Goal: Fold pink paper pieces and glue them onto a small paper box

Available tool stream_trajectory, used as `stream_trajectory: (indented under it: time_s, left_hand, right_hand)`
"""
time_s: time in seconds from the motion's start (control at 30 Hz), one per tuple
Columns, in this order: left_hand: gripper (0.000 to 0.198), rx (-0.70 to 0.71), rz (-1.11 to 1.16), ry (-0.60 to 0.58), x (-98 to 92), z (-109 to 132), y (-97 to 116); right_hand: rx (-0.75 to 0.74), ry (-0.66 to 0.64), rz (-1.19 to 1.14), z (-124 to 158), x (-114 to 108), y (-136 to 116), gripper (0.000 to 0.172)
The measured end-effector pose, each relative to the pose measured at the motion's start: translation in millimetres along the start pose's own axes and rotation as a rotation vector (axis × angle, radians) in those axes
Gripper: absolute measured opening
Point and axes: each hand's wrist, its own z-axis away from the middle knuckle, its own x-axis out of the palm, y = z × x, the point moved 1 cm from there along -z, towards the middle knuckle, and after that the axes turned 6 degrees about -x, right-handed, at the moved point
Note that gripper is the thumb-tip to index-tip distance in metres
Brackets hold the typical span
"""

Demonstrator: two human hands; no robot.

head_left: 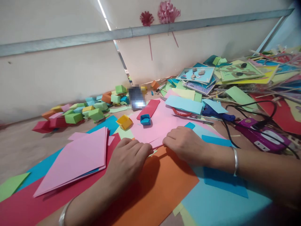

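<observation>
Between my two hands stretches a piece of pink paper (157,143), its near edge showing as a narrow strip. My left hand (131,157) has its fingers curled on the left end of it. At the right end, my right hand (182,144) pinches the same edge with thumb and fingers. Below both hands lies a large orange sheet (162,185). Just beyond them sit a small yellow paper box (124,121) and a small blue paper box (145,120). A stack of folded pink paper (82,157) rests left of my left hand.
Many coloured paper cubes (96,114) are piled at the back left near the wall. Red-handled scissors (181,112) lie partly under light blue paper (184,104). A purple power strip (263,135) with black cables stands at the right. Framed stone pictures (196,75) are stacked behind.
</observation>
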Motion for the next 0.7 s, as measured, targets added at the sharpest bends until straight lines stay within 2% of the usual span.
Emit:
stream_trajectory:
  time_s: [0.27, 0.33, 0.47, 0.53, 0.63, 0.7]
  left_hand:
    - [0.033, -0.041, 0.035, -0.027, 4.4, -4, -8]
    - [0.031, -0.025, 0.052, -0.086, 2.8, -4, -11]
    - [0.029, -0.029, 0.037, -0.279, -0.7, -6, -21]
    - [0.027, -0.05, 0.04, -0.317, -1.0, -7, -27]
    - [0.026, -0.06, 0.045, -0.27, 1.9, -7, -34]
    - [0.029, -0.049, -0.011, -0.159, 5.0, -7, -37]
  right_hand:
    - [0.079, -0.172, -0.12, -2, 1, 22, 0.017]
    - [0.09, -0.189, -0.158, -3, 3, 23, 0.017]
    - [0.082, -0.18, -0.133, -3, 6, 26, 0.013]
    - [0.079, -0.151, -0.1, -4, 7, 28, 0.014]
    - [0.07, -0.072, -0.031, -4, 8, 31, 0.016]
    - [0.065, -0.008, 0.037, -5, 8, 31, 0.017]
